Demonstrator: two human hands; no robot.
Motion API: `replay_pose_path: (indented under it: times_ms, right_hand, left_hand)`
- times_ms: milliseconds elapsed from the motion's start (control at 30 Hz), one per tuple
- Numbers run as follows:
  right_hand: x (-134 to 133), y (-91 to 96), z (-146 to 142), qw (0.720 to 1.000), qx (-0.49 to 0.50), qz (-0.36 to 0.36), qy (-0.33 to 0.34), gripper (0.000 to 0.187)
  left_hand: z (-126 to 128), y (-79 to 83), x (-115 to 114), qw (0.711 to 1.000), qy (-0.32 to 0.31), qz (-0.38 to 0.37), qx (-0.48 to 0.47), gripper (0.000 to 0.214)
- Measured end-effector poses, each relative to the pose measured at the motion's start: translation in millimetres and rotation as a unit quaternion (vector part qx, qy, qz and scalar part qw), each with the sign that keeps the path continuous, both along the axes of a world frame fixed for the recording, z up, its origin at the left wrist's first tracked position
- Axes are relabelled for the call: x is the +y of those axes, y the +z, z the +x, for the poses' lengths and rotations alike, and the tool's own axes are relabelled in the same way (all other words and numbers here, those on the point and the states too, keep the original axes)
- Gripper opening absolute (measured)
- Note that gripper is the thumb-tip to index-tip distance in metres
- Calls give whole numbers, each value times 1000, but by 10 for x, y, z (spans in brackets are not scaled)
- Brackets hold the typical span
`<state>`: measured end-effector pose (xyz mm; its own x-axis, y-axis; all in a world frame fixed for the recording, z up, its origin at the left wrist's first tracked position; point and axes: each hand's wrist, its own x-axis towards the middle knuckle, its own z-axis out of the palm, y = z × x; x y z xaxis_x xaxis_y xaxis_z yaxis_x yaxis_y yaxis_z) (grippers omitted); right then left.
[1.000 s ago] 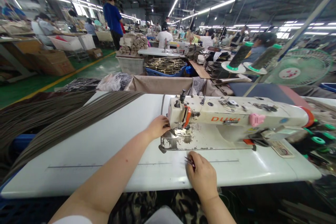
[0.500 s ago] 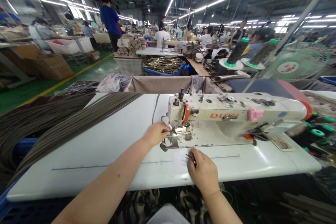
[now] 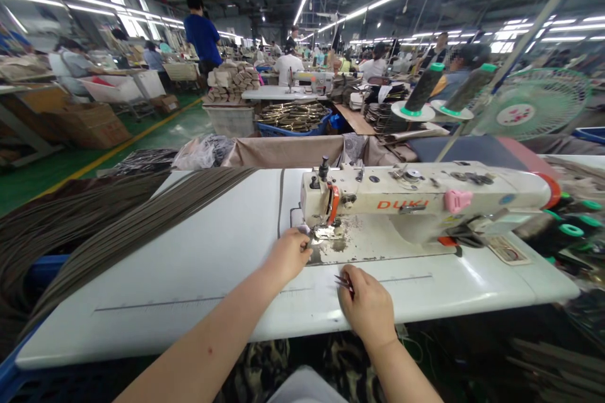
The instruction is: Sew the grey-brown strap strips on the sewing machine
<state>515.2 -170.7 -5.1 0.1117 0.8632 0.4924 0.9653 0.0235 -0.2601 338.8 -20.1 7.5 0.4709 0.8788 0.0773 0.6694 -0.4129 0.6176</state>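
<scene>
My left hand (image 3: 289, 253) is beside the needle area of the sewing machine (image 3: 425, 195), its fingers pinched closed. A narrow grey-brown strip (image 3: 281, 198) runs from the back of the white table down to this hand, and its end is hidden by the fingers. Close to the table's front edge, my right hand (image 3: 368, 305) is closed around small thread snips (image 3: 344, 282). Their two dark points stick out to the left, slightly apart. The presser foot (image 3: 328, 233) is just right of my left fingertips.
A thick bundle of similar strips (image 3: 142, 220) drapes over the table's left side. A ruler line (image 3: 161, 303) marks the white tabletop. Thread cones (image 3: 425, 89) and a green fan (image 3: 524, 110) stand behind the machine. Farther back, people work near a blue basket of metallic pieces (image 3: 293, 117).
My left hand has moved slightly right and toward me, and the strip hangs straighter behind it. The right hand keeps its place with the snips. The view has shifted slightly.
</scene>
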Motion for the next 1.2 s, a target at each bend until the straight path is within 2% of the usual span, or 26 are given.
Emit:
replay_pose_path:
  times_ms: [167,400,600,700,800,900,967,1033,1133,1200]
  right_hand:
    - [-7,8,-5,1000,3,-4,6,22]
    - [-8,-8,2,1000,0,-7,4,24]
    - [-24,1,0,1000,-2,-10,7,23]
    - [-30,-13,24,1000,26,-4,16,25]
    - [-41,-13,86,994,103,-2,42,31]
    - [-107,11,178,974,217,-29,60,35]
    - [-199,22,252,956,284,-52,52,28]
    - [-329,12,343,939,336,-63,32,29]
    - [-576,-54,523,912,406,-55,-30,41]
    - [-771,-132,676,880,461,-51,-100,50]
  left_hand:
    - [125,-11,-138,998,19,1,54,15]
    - [160,96,-288,995,1,5,101,20]
    - [146,313,-550,985,-48,-39,163,53]
    - [145,460,-646,980,-54,-50,184,55]
    - [142,532,-704,983,-61,-33,168,53]
    - [128,497,-718,989,-78,4,122,47]
    - [115,443,-709,990,-95,12,103,43]
    - [106,389,-701,989,-109,14,96,41]
    - [102,327,-718,987,-124,31,101,38]
    - [102,299,-754,984,-133,47,109,41]
